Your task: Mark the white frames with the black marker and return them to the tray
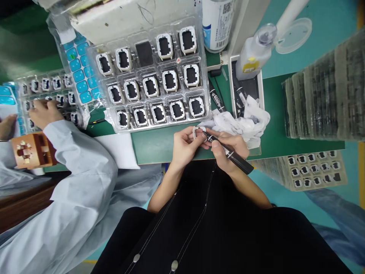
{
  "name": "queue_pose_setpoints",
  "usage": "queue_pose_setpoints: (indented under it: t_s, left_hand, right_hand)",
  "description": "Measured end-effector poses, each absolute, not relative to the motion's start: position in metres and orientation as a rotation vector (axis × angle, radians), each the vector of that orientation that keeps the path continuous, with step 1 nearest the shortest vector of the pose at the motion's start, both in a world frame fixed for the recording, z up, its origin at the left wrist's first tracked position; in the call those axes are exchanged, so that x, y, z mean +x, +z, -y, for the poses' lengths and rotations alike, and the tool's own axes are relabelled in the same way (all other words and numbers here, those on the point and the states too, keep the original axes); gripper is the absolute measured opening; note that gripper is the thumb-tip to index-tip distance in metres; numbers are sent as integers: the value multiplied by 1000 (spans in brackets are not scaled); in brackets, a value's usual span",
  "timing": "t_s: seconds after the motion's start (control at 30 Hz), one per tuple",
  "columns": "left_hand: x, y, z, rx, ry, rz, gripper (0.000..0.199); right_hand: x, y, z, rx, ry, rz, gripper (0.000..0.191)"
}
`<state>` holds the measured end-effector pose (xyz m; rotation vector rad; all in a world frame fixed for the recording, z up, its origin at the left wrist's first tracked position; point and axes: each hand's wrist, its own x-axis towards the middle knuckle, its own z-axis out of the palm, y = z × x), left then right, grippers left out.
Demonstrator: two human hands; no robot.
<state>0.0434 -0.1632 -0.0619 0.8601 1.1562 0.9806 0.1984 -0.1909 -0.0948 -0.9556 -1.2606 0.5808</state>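
Observation:
My left hand (186, 146) is closed on a small white watch-case frame (196, 132), held just above the front edge of the green bench. A black marker pen (235, 158) is gripped in my right hand (232, 149). Its tip meets or nearly meets the frame; the fingers partly hide the contact. Beyond my hands lies a clear plastic tray (148, 125) with rows of similar white frames (177, 109). One pocket in its back row shows only a dark pad (144, 53).
Crumpled white tissue (239, 121) lies beside my right hand. Behind it are a spare marker (216, 97), a dispenser bottle (253, 53) and a large white bottle (217, 24). Stacked trays (325, 91) stand at right. A co-worker's hand (45, 113) reaches over another tray at left, near an orange fixture (31, 150).

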Motion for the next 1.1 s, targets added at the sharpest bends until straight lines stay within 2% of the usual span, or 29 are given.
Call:
queue_pose_setpoints:
  t_s: [0.43,0.73,0.87,0.97,1.1]
  left_hand:
    - [61,-61,170,915,1095,-1279,36]
    - [53,-61,171,950,1044,-1207,47]
    - [36,-42,171,1202,1091,-1392,28]
    - [13,-17,148,1401,1158,-1471,20]
    - [-22,5,72,1537,1347,-1524,32]
  right_hand:
    - [203,-85,192,-1051,652,1250,15]
    - [200,-87,193,-999,687,1113,17]
    - [202,-92,195,-1000,672,960,19]
    - [206,-98,197,-1040,680,940,20]
    - [208,-103,201,-1119,695,940,20]
